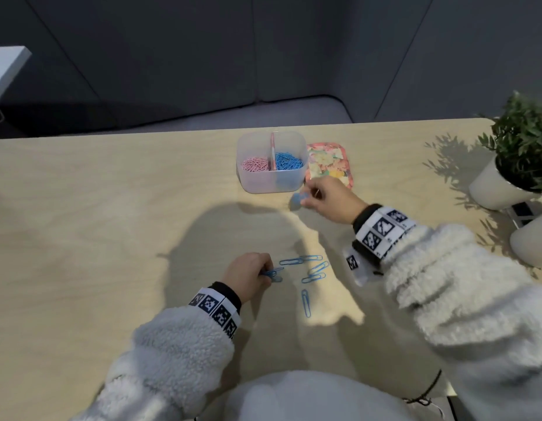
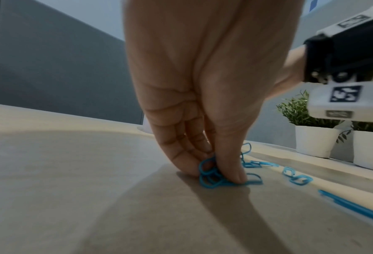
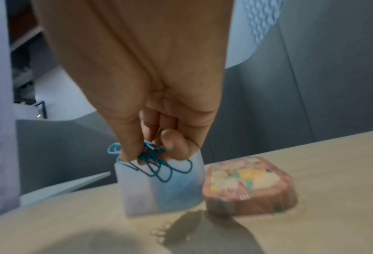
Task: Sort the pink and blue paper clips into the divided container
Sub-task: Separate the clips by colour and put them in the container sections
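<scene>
A clear divided container (image 1: 271, 182) stands at the table's far side, pink clips (image 1: 255, 164) in its left half and blue clips (image 1: 288, 161) in its right half. My right hand (image 1: 319, 196) hovers just in front of it, pinching a bunch of blue clips (image 3: 157, 163). My left hand (image 1: 251, 273) is down on the table nearer me, its fingertips pinching a few blue clips (image 2: 213, 178). Several loose blue clips (image 1: 312, 273) lie on the table to the right of that hand.
A flowery pink lid (image 1: 330, 164) lies flat right of the container. Two white pots with green plants (image 1: 518, 165) stand at the table's right edge. The table's (image 1: 96, 223) left half is bare wood.
</scene>
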`<state>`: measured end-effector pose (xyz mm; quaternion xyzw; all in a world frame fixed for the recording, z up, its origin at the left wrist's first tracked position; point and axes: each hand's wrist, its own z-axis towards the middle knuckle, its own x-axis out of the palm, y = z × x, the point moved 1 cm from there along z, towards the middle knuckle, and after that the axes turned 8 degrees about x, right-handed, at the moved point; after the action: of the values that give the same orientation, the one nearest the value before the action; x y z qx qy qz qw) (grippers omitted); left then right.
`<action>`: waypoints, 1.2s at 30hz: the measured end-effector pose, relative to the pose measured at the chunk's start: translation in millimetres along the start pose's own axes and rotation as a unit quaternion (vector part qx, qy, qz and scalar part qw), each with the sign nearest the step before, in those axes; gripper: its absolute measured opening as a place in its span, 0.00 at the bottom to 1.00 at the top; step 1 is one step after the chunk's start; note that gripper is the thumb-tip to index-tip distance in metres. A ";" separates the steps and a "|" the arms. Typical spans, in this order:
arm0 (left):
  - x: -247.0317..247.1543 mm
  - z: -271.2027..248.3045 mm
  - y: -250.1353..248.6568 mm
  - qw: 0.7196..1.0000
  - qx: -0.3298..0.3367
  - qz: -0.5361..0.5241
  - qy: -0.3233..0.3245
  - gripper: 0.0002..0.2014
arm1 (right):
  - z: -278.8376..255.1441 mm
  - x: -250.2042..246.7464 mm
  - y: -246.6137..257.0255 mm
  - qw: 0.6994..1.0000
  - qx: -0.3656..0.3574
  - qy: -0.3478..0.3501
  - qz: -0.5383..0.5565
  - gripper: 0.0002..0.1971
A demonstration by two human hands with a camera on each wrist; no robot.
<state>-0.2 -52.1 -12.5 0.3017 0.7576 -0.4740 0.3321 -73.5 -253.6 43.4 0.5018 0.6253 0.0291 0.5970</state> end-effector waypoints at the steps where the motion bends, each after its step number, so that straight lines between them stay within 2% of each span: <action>1: -0.8 -0.5 0.1 1.000 -0.001 -0.002 0.001 0.09 | 10.7 -8.8 4.1 1.000 0.010 -0.021 0.004 0.09; 4: -3.4 -1.4 1.0 1.000 -0.001 -0.007 -0.010 0.08 | 42.0 -31.6 14.8 0.997 0.047 -0.067 0.010 0.12; 9: -7.5 0.0 1.0 1.000 0.001 -0.009 -0.009 0.08 | 83.4 -43.8 26.3 0.988 0.116 -0.097 0.012 0.02; 13: -16.9 9.1 -2.0 0.999 0.011 -0.028 -0.017 0.08 | 100.9 -30.0 31.4 0.983 0.148 -0.103 0.027 0.08; 16: -33.5 24.4 -9.0 0.996 0.024 -0.057 -0.066 0.09 | 102.6 -24.2 30.9 0.980 0.132 -0.136 0.061 0.08; 21: -79.0 70.9 -31.0 0.975 0.036 -0.109 -0.193 0.08 | 83.6 -28.1 24.1 0.979 0.087 -0.128 0.134 0.12; 24: -103.4 105.3 -41.2 0.961 0.019 -0.102 -0.257 0.09 | 59.6 -31.7 11.1 0.966 0.052 -0.168 0.192 0.14; 26: -114.6 128.3 -44.1 0.964 0.000 -0.081 -0.252 0.11 | 41.2 -29.3 -2.8 0.960 0.050 -0.178 0.209 0.13; 29: -122.9 153.0 -42.5 0.975 -0.035 -0.041 -0.214 0.14 | 9.5 -16.2 -23.1 0.963 0.067 -0.146 0.216 0.13; 33: -125.1 161.0 -41.5 0.984 -0.026 -0.003 -0.178 0.18 | -24.6 8.4 -50.7 0.974 0.083 -0.096 0.188 0.14; 36: -123.1 150.0 -40.0 0.981 0.005 0.022 -0.191 0.14 | -45.8 18.3 -64.3 0.993 0.058 -0.047 0.097 0.16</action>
<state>75.1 -222.2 55.9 0.2243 0.6708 -0.5195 0.4794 -143.1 -247.5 2.5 0.5945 0.5460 0.0269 0.5897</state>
